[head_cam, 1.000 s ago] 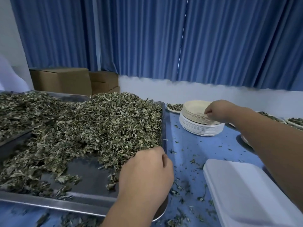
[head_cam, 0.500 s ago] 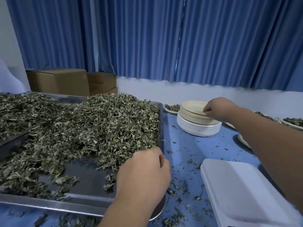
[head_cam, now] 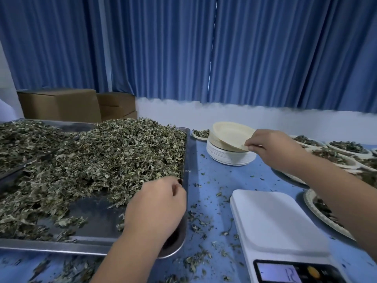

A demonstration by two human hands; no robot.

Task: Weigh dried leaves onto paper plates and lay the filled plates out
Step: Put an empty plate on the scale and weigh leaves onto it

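Your right hand: pinches top paper plate rim, tilted off stack.
Your left hand: curled at dried leaves; grip unreadable.

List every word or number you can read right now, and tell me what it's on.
"12": on the lit display of the kitchen scale; the digits are blurred, so this reading is uncertain.
Buttons beside the display: markings too blurred to read.
Cardboard boxes and top paper plate: no print visible.

Head camera: faces forward-down, close over table.
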